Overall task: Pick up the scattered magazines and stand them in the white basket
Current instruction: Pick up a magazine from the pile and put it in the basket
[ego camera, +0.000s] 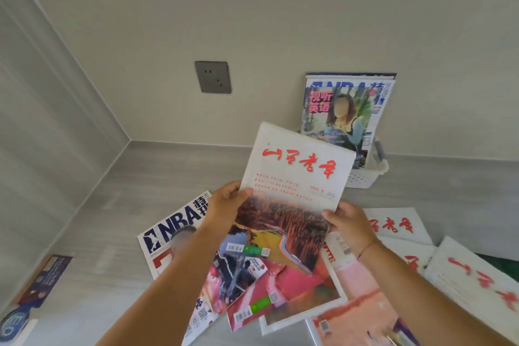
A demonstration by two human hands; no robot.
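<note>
I hold a white magazine with red brush lettering and a landscape photo (295,177) up in front of me, tilted slightly right. My left hand (227,205) grips its left edge and my right hand (351,222) grips its lower right edge. Behind it the white basket (368,174) stands against the wall, with magazines (345,109) upright in it. On the floor lie an NBA magazine (174,230), several pink-covered ones (269,300) and several white ones with red lettering (474,281).
A grey wall socket (213,77) sits left of the basket. The grey floor meets the walls in a corner (129,140) at the left. A dark booklet (45,278) and a blue round item (12,323) lie at the lower left.
</note>
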